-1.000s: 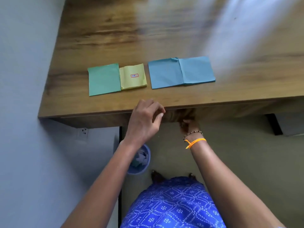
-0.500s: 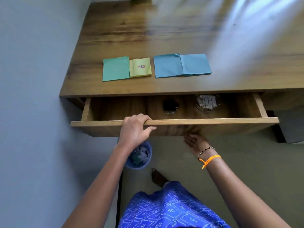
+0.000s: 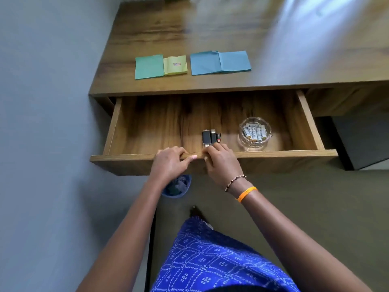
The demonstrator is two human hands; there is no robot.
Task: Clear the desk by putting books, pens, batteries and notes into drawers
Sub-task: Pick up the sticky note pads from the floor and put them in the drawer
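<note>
A wooden desk meets a grey wall; green, yellow and blue notes lie beyond the grip. Both hands, left hand and right hand, curl over the open drawer front. Just past them lie black sticks; a glass dish of batteries sits to the right.

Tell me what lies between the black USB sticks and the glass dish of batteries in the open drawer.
Nothing: in the head view, only bare wooden drawer floor separates the black USB sticks from the round glass dish of batteries.
</note>
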